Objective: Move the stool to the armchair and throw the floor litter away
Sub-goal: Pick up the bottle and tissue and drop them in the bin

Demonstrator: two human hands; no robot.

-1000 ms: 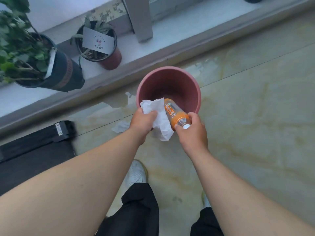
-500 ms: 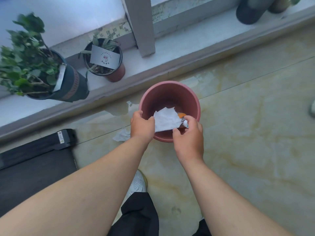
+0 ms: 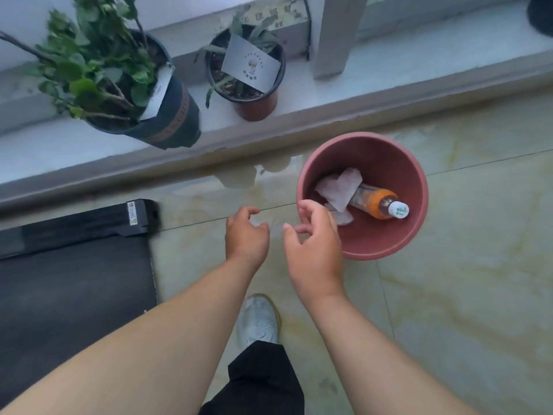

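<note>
Left hand (image 3: 247, 238): being held open over the floor, fingers loosely curled, nothing gripped.
Right hand (image 3: 314, 247): being held open and empty, fingers spread at the near left rim of the bin.
Bin (image 3: 386, 244): pink, being stood on the tiled floor (image 3: 463, 295), just near of the window ledge.
Tissue (image 3: 339, 187): being kept inside the bin, crumpled, touching the bottle.
Bottle (image 3: 378, 202): orange, being kept lying inside the bin, white cap pointing right.
Window ledge (image 3: 389, 73): two potted plants being carried on it, far left.

One pink bin (image 3: 386, 241); inside, one bottle (image 3: 378, 202), one crumpled tissue (image 3: 339, 187). Two potted plants (image 3: 119, 85) (image 3: 245, 73) on the sill. Two hands (image 3: 247, 238) (image 3: 312, 244).
</note>
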